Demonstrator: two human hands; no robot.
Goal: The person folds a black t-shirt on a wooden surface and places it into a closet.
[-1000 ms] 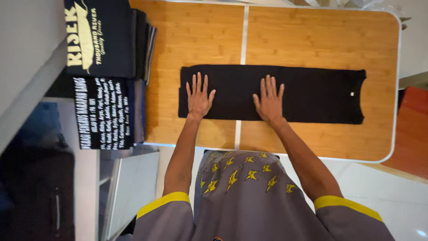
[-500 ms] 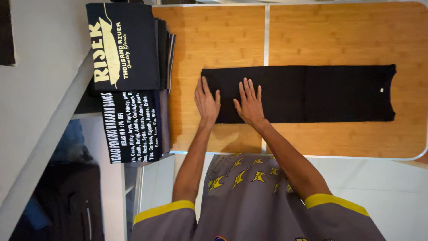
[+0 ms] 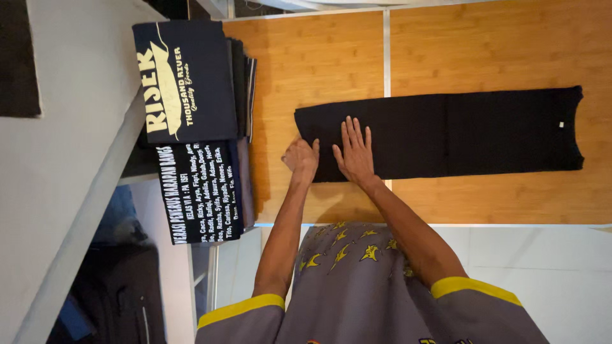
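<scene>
Head view, looking down. A black garment folded into a long narrow strip (image 3: pixel 446 134) lies flat on a wooden folding table with a pale metal rim and centre seam (image 3: pixel 319 70). The strip's long axis runs left to right across the table; its collar end, with a small white tag, points right, and its square-cut end points left, near the hands. It crosses the centre seam.

Left hand (image 3: pixel 301 158): at the strip's near-left corner, fingers curled in and closed on the cloth edge there; how much cloth it grips cannot be told.
Right hand (image 3: pixel 354 153): just beside the left hand, laid palm-down on the strip, fingers extended and slightly spread, pressing the cloth flat.

At the table's left end, a stack of folded dark shirts with pale printed lettering (image 3: pixel 191 83) sits on top, with a second folded dark printed shirt (image 3: pixel 201 191) just nearer. No containers in view.

Near edge: the person's grey shirt with yellow star shapes and yellow sleeve bands (image 3: pixel 357 286).
</scene>
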